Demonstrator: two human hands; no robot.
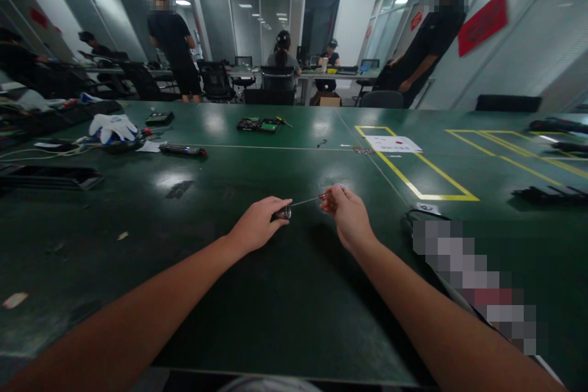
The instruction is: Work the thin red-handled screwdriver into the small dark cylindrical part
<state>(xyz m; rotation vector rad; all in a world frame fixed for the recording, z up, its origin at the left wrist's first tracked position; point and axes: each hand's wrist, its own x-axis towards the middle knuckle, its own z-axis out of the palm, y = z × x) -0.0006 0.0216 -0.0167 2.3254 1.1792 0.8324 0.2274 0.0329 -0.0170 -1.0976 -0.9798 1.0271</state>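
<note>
Bare forearms (151, 294), shiny-rimmed cylinder (284, 213) — thin, straight rod (305, 201)

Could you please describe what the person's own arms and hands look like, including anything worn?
The left hand and right hand are ungloved. Both forearms are bare, with no sleeve, watch or bracelet visible. Rings would be too small to tell.

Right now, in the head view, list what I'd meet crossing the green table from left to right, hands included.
White gloves, dark pen-shaped tool with a red end, left hand, thin rod between the hands, right hand, black ridged piece.
</note>
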